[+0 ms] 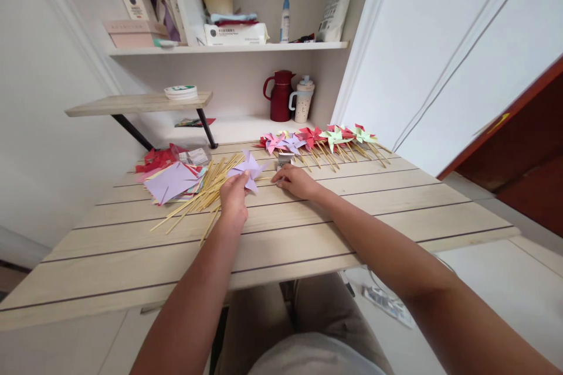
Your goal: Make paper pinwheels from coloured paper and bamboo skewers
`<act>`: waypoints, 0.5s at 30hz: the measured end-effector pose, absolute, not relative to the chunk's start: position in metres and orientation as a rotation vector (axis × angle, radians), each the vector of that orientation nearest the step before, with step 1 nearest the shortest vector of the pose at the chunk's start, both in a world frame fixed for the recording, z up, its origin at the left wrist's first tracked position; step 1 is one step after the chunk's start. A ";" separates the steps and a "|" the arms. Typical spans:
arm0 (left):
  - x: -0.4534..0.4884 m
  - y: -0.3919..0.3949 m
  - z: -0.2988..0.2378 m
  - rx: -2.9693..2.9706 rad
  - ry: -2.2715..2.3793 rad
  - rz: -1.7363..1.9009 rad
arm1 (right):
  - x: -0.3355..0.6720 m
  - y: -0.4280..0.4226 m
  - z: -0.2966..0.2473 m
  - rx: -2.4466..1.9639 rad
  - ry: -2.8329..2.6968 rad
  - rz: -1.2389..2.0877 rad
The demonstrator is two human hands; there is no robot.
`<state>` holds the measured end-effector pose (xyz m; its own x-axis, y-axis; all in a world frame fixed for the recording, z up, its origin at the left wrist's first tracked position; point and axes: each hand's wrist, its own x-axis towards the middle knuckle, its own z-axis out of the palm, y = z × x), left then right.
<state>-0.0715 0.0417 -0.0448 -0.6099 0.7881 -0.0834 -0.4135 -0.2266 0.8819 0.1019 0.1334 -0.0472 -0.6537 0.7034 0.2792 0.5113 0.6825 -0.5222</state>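
A lilac paper pinwheel (248, 167) is pinched between the thumb and fingers of my left hand (235, 190). From its right side a thin wooden stick (265, 178) runs toward my right hand (294, 180), whose curled fingers close at the stick's end. Just behind those fingers stands a small silvery box (285, 159), partly covered by the hand. Loose bamboo sticks (206, 187) lie in a heap beside and under my left hand. Further left is a stack of cut paper squares (172, 183), lilac on top.
Several pinwheels on sticks (334, 137) lie in a row along the back right. Red paper pieces (160, 158) and a clear packet (193, 156) lie back left, near a small raised shelf (141, 104). Behind stand a red jug (281, 96) and a tumbler (303, 101).
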 end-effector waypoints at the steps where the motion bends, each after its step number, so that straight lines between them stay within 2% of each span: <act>1: -0.071 0.042 -0.045 0.496 1.217 1.920 | 0.103 0.134 -0.047 -0.944 -2.429 0.561; 15: -0.072 0.042 -0.045 0.481 1.212 1.905 | 0.115 0.135 -0.041 -1.025 -2.420 0.638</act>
